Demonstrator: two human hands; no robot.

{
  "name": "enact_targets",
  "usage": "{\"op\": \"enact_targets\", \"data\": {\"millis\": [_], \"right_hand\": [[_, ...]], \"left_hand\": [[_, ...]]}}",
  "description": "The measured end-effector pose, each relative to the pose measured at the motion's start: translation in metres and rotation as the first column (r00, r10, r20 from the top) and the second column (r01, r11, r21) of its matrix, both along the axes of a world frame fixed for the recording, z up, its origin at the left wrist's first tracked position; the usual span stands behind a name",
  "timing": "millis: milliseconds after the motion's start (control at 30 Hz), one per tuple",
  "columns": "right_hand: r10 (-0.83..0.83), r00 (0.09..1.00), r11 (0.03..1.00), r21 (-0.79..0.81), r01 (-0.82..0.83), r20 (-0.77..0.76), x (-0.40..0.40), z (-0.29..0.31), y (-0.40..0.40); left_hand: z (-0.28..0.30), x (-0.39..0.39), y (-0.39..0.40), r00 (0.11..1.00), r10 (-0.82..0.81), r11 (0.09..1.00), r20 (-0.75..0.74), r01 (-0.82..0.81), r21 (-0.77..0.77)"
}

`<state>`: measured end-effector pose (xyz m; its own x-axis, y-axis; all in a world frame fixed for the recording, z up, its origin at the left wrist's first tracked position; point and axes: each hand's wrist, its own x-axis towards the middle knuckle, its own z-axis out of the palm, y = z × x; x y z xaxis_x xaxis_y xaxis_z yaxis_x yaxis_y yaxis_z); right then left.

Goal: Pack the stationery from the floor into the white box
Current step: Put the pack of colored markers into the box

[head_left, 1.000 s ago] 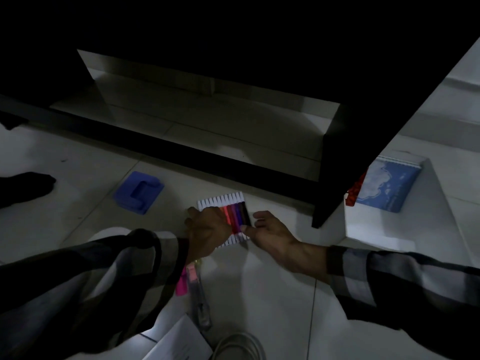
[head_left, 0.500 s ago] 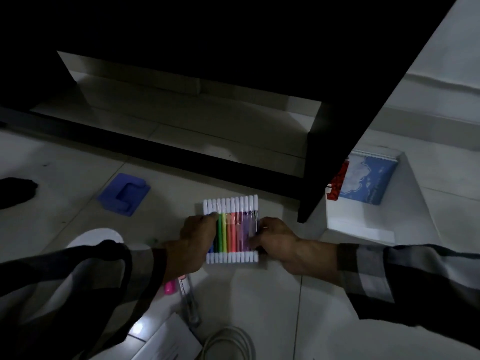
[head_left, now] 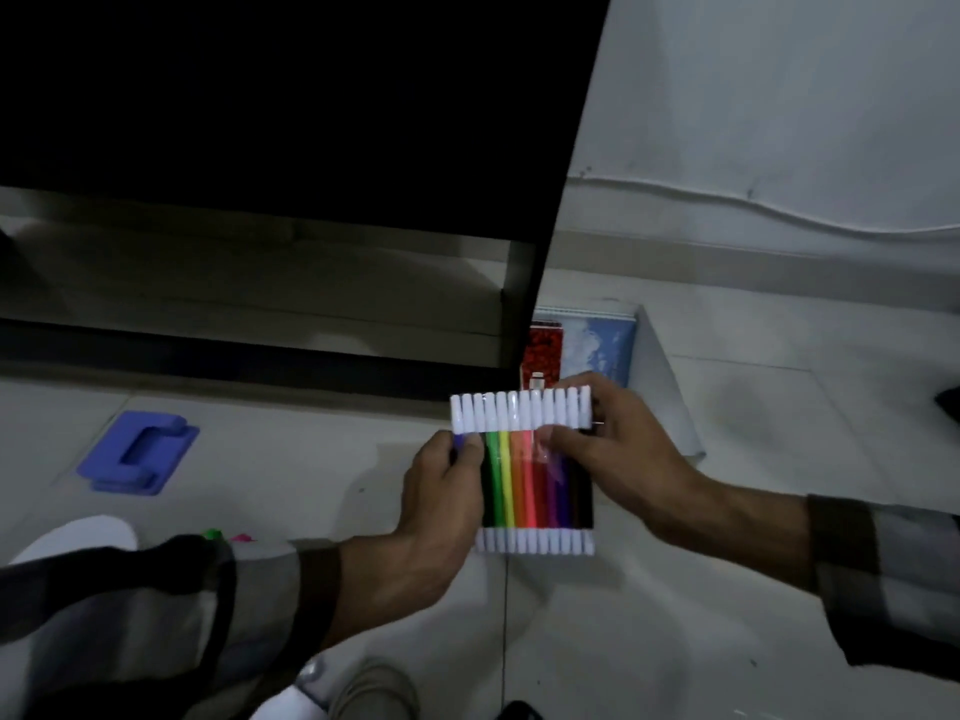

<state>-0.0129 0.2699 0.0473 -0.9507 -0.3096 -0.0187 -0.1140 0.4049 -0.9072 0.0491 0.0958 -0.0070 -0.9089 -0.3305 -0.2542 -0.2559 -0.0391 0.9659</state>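
Observation:
A flat pack of coloured marker pens [head_left: 524,480] with white caps is held up above the floor. My left hand [head_left: 441,491] grips its left edge and my right hand [head_left: 618,449] grips its upper right side. Just behind the pack lies the white box [head_left: 670,407], with a blue notebook [head_left: 602,350] and a red item [head_left: 543,353] inside it. A blue hole punch [head_left: 137,454] lies on the floor at the left. Green and pink highlighter tips [head_left: 228,536] peek out above my left sleeve.
A black desk [head_left: 311,96] fills the upper left, its side panel [head_left: 550,262] coming down beside the box. A white round object [head_left: 72,537] sits at lower left. A cable [head_left: 779,213] runs along the wall base at the right.
Both hands have lifted the marker pack off the floor and carried it right, towards the white box. The view has swung right and up with it.

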Motion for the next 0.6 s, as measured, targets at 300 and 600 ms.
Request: {"op": "enact_targets", "data": {"millis": [300, 600], "right_hand": [[-0.290, 0.945, 0.951, -0.160, 0.266, -0.149, -0.055, 0.047, 0.092], [-0.282, 0.927, 0.949, 0.067, 0.307, -0.247, -0.119, 0.005, 0.076]], "left_hand": [[0.021, -0.042, 0.033, 0.834, -0.548, 0.668, 0.062, 0.481, -0.567], [-0.006, -0.041, 0.001, 0.560, -0.724, 0.026, 0.403, 0.607, -0.795]]}}
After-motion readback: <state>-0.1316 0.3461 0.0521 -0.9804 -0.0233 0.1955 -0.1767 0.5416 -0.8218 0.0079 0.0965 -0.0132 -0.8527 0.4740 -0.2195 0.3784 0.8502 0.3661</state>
